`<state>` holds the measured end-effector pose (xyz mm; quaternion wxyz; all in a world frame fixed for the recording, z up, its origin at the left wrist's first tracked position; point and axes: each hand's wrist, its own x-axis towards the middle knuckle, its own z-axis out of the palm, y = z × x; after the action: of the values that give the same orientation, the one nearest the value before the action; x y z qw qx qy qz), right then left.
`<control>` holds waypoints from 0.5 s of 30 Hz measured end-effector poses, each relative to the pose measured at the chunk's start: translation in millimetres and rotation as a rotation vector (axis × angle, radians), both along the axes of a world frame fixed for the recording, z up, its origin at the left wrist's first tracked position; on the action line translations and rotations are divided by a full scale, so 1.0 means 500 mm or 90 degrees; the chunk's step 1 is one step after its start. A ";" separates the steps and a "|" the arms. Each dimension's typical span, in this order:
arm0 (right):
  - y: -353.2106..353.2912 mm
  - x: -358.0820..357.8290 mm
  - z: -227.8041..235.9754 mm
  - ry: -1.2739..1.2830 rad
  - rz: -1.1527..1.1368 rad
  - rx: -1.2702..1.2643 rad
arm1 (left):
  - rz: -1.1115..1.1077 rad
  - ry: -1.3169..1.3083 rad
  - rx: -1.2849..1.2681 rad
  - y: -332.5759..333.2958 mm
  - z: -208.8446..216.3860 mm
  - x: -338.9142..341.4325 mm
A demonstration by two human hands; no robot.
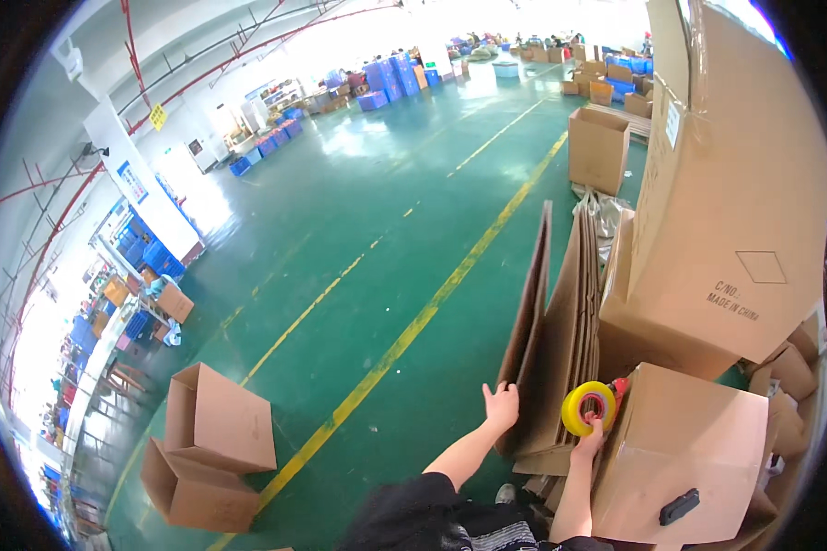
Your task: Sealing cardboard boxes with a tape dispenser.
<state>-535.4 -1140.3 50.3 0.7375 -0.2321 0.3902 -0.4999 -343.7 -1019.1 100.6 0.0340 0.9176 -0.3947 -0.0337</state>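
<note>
My left hand [501,406] is at the near edge of a flattened cardboard box [527,308], its fingers apart; whether they touch the board I cannot tell. This board leans a little away from a stack of flattened cardboard boxes [574,321] standing on edge to its right. In my right hand [590,441] is a tape dispenser [618,390] with a yellow roll and a red part, held beside the stack. Just right of that hand stands a closed carton [685,441], with a small black object [679,506] lying on it.
A tall carton [735,184] rises at the right, behind the closed one. Two open cartons [216,418] sit on the green floor at the lower left. Another open carton [598,151] stands beyond the stack. Yellow lines [413,331] cross the floor; a white pillar [142,179] is at the left.
</note>
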 end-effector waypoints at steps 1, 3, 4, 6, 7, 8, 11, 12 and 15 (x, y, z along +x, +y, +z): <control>0.013 0.016 0.017 0.017 0.020 0.008 | 0.034 -0.047 -0.022 0.026 -0.014 0.012; 0.003 0.007 0.015 0.033 0.007 0.000 | 0.016 -0.068 -0.004 0.075 -0.010 0.037; 0.011 0.012 0.015 0.038 0.011 0.012 | 0.033 -0.076 0.007 0.127 -0.011 0.064; -0.010 -0.006 -0.011 0.053 -0.009 0.000 | -0.001 -0.084 -0.001 0.221 0.026 0.109; 0.016 0.027 0.012 0.068 0.001 -0.043 | 0.012 -0.128 0.016 0.332 0.004 0.170; 0.032 0.039 0.041 0.094 -0.004 -0.087 | 0.049 -0.086 -0.006 0.417 0.009 0.212; 0.053 0.044 0.063 0.166 -0.010 -0.190 | 0.087 -0.093 -0.052 0.623 0.125 0.257; 0.075 0.049 0.083 0.192 0.012 -0.205 | 0.092 -0.081 -0.059 0.696 0.170 0.259; 0.165 0.089 0.116 0.207 0.061 -0.191 | 0.134 -0.174 -0.069 0.934 0.197 0.247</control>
<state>-491.0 -1057.5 108.3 0.6449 -0.4350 0.4138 -0.4729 -220.3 -552.0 199.3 0.0331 0.9467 -0.2986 0.1164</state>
